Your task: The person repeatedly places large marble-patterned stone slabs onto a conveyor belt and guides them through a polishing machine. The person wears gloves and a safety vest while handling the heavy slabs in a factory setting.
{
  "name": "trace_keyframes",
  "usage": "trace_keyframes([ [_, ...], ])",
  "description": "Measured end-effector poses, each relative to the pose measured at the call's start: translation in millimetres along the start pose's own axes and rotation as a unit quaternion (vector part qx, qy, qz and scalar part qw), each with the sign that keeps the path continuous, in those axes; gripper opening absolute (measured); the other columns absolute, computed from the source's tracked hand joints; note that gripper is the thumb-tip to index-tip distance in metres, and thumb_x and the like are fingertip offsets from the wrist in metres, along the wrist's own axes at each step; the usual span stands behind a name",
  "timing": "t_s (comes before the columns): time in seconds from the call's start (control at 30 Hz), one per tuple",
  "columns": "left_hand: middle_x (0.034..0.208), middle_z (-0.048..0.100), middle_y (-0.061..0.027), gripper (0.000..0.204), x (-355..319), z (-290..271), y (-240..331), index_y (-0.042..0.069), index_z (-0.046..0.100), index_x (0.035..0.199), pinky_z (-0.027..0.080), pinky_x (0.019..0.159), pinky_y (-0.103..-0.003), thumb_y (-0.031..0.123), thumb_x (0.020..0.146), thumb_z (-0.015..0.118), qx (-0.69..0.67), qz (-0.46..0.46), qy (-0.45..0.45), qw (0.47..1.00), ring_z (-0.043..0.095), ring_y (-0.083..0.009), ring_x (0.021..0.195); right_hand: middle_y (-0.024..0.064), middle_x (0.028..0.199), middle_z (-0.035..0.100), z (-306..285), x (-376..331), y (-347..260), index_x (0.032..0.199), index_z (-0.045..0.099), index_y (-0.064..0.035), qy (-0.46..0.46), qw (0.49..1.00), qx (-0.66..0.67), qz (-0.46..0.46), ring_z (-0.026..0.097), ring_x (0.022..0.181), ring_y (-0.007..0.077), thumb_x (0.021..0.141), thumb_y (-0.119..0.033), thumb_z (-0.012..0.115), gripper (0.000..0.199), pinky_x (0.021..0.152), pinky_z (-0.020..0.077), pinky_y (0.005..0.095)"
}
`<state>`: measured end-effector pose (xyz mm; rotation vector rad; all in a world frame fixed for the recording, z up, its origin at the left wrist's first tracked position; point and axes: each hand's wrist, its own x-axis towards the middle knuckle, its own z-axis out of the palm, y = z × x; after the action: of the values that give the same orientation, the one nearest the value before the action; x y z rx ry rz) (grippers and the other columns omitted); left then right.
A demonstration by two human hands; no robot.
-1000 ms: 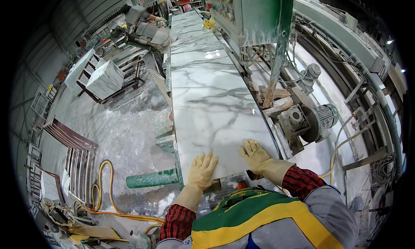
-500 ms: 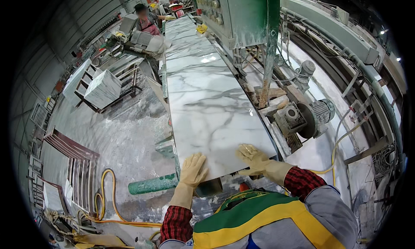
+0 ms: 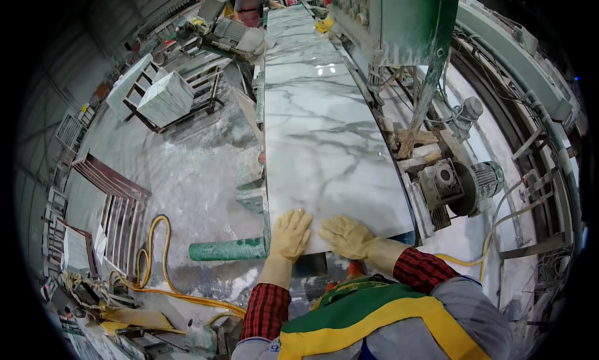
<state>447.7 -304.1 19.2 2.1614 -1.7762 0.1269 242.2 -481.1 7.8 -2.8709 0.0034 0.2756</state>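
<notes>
A long white marble slab (image 3: 324,154) with grey veins and a shiny wet face stretches away from me on a narrow conveyor bed. My left hand (image 3: 290,235), in a cream rubber glove, lies with outstretched fingers on the slab's near left corner. Beside it, a small gap to the right, my right hand (image 3: 346,236) rests in a matching glove, fingers lying flat on the near edge. Neither hand is wrapped round anything. At the slab's far end stands a co-worker (image 3: 249,7) in a reddish apron, partly cut off by the picture's rim.
A green roller (image 3: 226,250) juts out left of the near corner. Right of the slab are a green control cabinet (image 3: 405,29) and a grey motor (image 3: 483,182). A yellow hose (image 3: 163,254) loops over the floor at left, near metal racks (image 3: 118,235) and a marble block (image 3: 167,101).
My right hand has slid left along the near edge, closer to my left hand. My left hand stays on the near left corner. The whole view has shifted.
</notes>
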Motion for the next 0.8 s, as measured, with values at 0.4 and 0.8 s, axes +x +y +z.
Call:
trace_keyframes([
  [0.4, 0.159, 0.063, -0.015, 0.048, -9, 7, 2, 0.017, 0.065, 0.153, 0.043, 0.125, -0.056, 0.028, 0.106, 0.068, 0.037, -0.029, 0.027, 0.999, 0.057, -0.0428, 0.147, 0.0105, 0.181, 0.044, 3, -66, 59, 0.172, 0.05, -0.0172, 0.043, 0.993, -0.093, 0.067, 0.041, 0.167, 0.0289, 0.114, -0.046, 0.045, 0.065, 0.143, 0.0182, 0.0466],
  [0.8, 0.154, 0.064, -0.0179, 0.05, -83, -14, -26, 0.013, 0.066, 0.148, 0.048, 0.12, -0.055, 0.013, 0.099, 0.071, -0.006, -0.045, 0.073, 0.996, 0.06, -0.0475, 0.138, 0.0185, 0.149, 0.069, 2, -163, 84, 0.139, 0.074, -0.0145, 0.274, 0.944, -0.001, 0.182, 0.06, 0.144, 0.0398, 0.103, -0.021, 0.064, 0.038, 0.125, 0.0462, 0.0498],
])
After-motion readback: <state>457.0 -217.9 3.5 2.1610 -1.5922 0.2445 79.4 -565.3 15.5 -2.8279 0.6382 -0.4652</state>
